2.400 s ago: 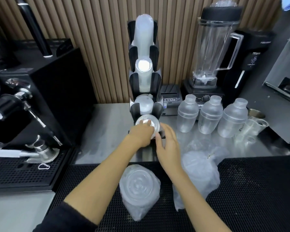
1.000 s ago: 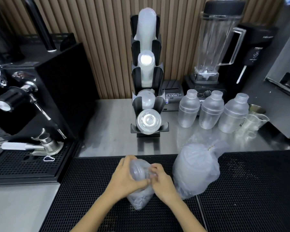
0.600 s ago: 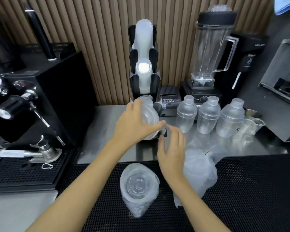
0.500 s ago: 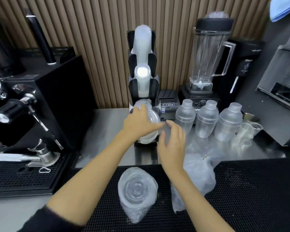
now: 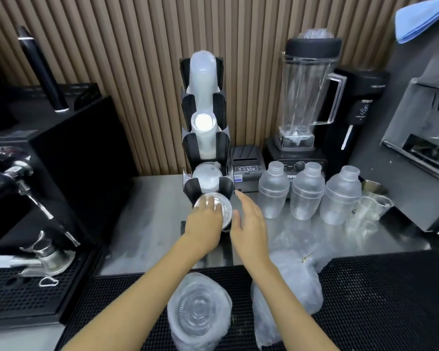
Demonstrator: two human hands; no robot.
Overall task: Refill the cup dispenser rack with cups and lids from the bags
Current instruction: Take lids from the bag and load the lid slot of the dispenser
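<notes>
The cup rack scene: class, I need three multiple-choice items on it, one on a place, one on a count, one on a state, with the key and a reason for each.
1. Where does the bag of flat lids lie?
A. on the black mat, near the person
B. on top of the blender
C. inside the coffee machine

2. How many clear shaker bottles stand in a row right of the cup rack?
A. one
B. three
C. five

3. What is the left hand doing?
A. hanging idle
B. pressing lids into the rack's bottom slot
C. gripping a bottle

Key: 1 A, the bag lies on the mat between the forearms. 2 B, three stand side by side. 3 B, its fingers lie against the lid stack.
</notes>
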